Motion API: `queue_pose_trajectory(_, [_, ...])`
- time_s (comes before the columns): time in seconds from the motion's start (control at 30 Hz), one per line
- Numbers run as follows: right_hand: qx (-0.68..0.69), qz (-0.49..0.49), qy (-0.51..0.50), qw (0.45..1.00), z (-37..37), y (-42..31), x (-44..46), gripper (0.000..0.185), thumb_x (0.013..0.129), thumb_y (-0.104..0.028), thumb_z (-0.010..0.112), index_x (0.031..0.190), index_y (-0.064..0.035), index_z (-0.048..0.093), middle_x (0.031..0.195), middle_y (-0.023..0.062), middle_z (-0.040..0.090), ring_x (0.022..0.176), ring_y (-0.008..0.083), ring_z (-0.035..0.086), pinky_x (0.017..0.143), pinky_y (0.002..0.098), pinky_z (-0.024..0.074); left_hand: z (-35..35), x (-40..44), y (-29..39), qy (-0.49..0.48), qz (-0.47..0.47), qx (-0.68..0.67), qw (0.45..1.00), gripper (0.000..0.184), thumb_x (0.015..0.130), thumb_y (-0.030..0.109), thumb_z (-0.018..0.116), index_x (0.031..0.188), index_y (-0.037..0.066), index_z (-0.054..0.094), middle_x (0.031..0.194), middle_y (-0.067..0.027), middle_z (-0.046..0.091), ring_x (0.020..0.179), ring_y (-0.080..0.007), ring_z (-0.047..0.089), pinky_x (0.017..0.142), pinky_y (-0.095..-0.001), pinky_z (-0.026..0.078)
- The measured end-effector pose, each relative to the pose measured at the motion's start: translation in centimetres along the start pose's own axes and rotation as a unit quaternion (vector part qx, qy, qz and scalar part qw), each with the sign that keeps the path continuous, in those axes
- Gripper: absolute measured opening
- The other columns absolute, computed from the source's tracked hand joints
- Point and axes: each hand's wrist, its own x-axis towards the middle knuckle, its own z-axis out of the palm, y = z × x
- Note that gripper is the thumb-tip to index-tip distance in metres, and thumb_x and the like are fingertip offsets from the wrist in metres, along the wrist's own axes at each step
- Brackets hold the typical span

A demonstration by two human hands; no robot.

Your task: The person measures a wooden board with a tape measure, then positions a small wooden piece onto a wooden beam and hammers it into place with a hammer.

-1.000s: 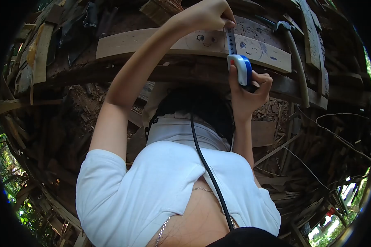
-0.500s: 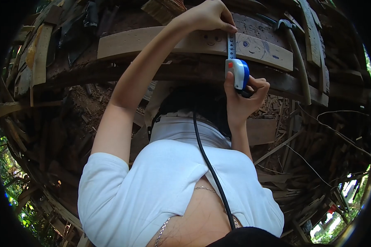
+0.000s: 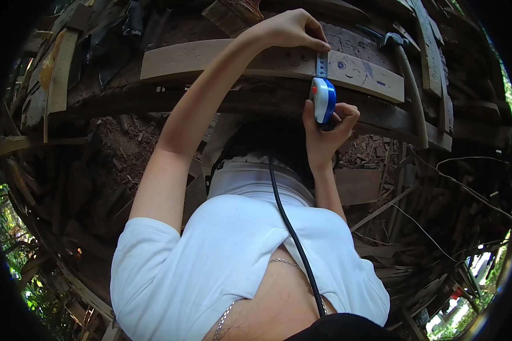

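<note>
A pale wooden board point(image 3: 176, 60) lies across the dark timber bench, with smiling faces drawn in pen on it. My left hand point(image 3: 296, 29) reaches over from the left, thumb and fingers pinching the end of the tape blade point(image 3: 322, 67) at the board's far edge. Across the board's width runs this short stretch of blade, its numbers showing. Below the near edge, my right hand point(image 3: 329, 135) grips the white and blue tape measure point(image 3: 323, 101) by its case, thumb on the left side. Some of the right fingers are hidden behind the case.
A hammer point(image 3: 410, 85) with a curved wooden handle lies right of the board. Wood scraps point(image 3: 57, 71) crowd the left side, and a wood block point(image 3: 233, 14) sits at the back. Thin wire point(image 3: 466, 182) loops at the right. A black cable point(image 3: 287, 221) hangs down my front.
The tape measure's case has turned and come slightly closer to the board, with less blade showing. My right hand has shifted a little left. My left hand keeps its pinch.
</note>
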Motion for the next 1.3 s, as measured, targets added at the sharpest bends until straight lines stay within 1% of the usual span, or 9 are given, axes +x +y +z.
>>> queue_pose_trajectory(0.13, [-0.011,-0.024,-0.014,1.000,0.12,0.49,-0.06,0.042,0.076,-0.015,0.073,0.096,-0.0049,0.037,0.090,0.0068,0.042,0.074,0.0109,0.053,0.056,0.0223,0.0485,0.09,-0.02,-0.07,-0.002,0.035,-0.007,0.999,0.042,0.070,0.042,0.074,0.091,0.006,0.071,0.078,-0.0097,0.067,0.068,-0.0172,0.062,0.066,-0.0267,0.047])
queue_pose_trajectory(0.27, [-0.018,-0.033,-0.020,0.999,-0.02,0.42,0.01,0.042,0.078,-0.017,0.072,0.098,-0.0050,0.037,0.091,0.0079,0.045,0.074,0.0110,0.054,0.056,0.0227,0.0483,-0.19,-0.01,0.07,-0.013,0.029,-0.002,0.999,0.042,0.069,0.044,0.074,0.090,0.006,0.071,0.077,-0.0086,0.067,0.069,-0.0167,0.061,0.066,-0.0267,0.047])
queue_pose_trajectory(0.33, [-0.023,-0.030,-0.020,0.999,-0.04,0.68,-0.19,0.043,0.078,-0.017,0.072,0.099,-0.0050,0.037,0.089,0.0074,0.046,0.072,0.0110,0.054,0.056,0.0226,0.0480,-0.33,-0.08,0.43,-0.038,-0.007,-0.007,0.999,0.042,0.072,0.045,0.071,0.086,0.005,0.070,0.079,-0.0082,0.066,0.080,-0.0176,0.061,0.077,-0.0312,0.044])
queue_pose_trajectory(0.4, [-0.027,-0.026,-0.021,0.999,0.02,0.73,-0.26,0.043,0.078,-0.018,0.072,0.099,-0.0050,0.037,0.087,0.0069,0.047,0.070,0.0110,0.054,0.056,0.0225,0.0477,-0.40,-0.09,0.42,-0.040,0.001,-0.007,0.999,0.041,0.073,0.044,0.071,0.086,0.006,0.070,0.079,-0.0079,0.066,0.080,-0.0175,0.060,0.077,-0.0308,0.044])
queue_pose_trajectory(0.47, [-0.010,-0.011,0.004,1.000,0.16,0.64,-0.22,0.046,0.072,-0.020,0.077,0.095,-0.0047,0.040,0.081,0.0080,0.049,0.066,0.0147,0.055,0.052,0.0248,0.0464,-0.38,-0.02,0.30,-0.041,0.008,-0.008,0.999,0.040,0.073,0.043,0.071,0.085,0.006,0.070,0.079,-0.0075,0.066,0.080,-0.0173,0.060,0.076,-0.0304,0.044])
queue_pose_trajectory(0.7, [0.000,-0.012,0.003,1.000,0.11,0.66,-0.26,0.047,0.071,-0.019,0.077,0.095,-0.0047,0.040,0.081,0.0082,0.049,0.062,0.0139,0.054,0.051,0.0241,0.0454,-0.24,0.08,0.16,-0.037,0.004,0.007,0.999,0.037,0.074,0.042,0.071,0.084,0.006,0.070,0.077,-0.0062,0.065,0.077,-0.0160,0.059,0.074,-0.0296,0.044])
queue_pose_trajectory(0.8, [-0.002,0.009,-0.006,1.000,0.06,0.75,-0.32,0.047,0.071,-0.019,0.077,0.095,-0.0049,0.040,0.081,0.0083,0.049,0.061,0.0139,0.053,0.050,0.0240,0.0443,-0.22,0.13,0.01,-0.037,0.003,0.007,0.999,0.037,0.074,0.041,0.071,0.085,0.006,0.070,0.077,-0.0060,0.065,0.077,-0.0155,0.058,0.073,-0.0290,0.043])
queue_pose_trajectory(1.1, [-0.013,-0.027,0.011,0.999,0.23,0.89,-0.23,0.048,0.071,-0.020,0.077,0.096,-0.0052,0.040,0.079,0.0079,0.049,0.061,0.0140,0.053,0.049,0.0243,0.0435,-0.39,-0.06,0.33,-0.042,0.002,-0.006,0.999,0.037,0.074,0.041,0.071,0.085,0.006,0.070,0.078,-0.0071,0.065,0.078,-0.0163,0.058,0.074,-0.0303,0.044])
queue_pose_trajectory(1.3, [-0.004,0.010,-0.006,1.000,0.08,0.93,-0.49,0.048,0.071,-0.020,0.077,0.097,-0.0050,0.039,0.079,0.0076,0.049,0.060,0.0133,0.053,0.050,0.0240,0.0430,-0.38,-0.20,0.59,-0.034,0.002,0.005,0.999,0.038,0.073,0.043,0.071,0.085,0.006,0.070,0.078,-0.0078,0.065,0.079,-0.0182,0.059,0.076,-0.0313,0.044])
